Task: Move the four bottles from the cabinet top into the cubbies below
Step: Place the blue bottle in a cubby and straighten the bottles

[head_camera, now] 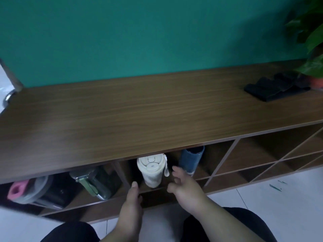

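Note:
Under the wooden cabinet top (139,109), bottles stand in the upper row of cubbies. A cream bottle (152,170) and a blue bottle (190,160) share the middle cubby. In the cubby to the left are a green-lidded clear bottle (95,182) and a bottle with a pink cap (28,191). My left hand (131,205) rests at the front edge of the middle cubby's shelf, its thumb just left of the cream bottle. My right hand (183,186) hovers with fingers apart between the cream and blue bottles, holding nothing.
A black folded cloth (272,89) lies at the right end of the cabinet top beside a potted plant (311,41). Cubbies to the right (253,154) hold nothing. A green wall stands behind; pale floor tiles (279,198) and my dark-clothed knees lie below.

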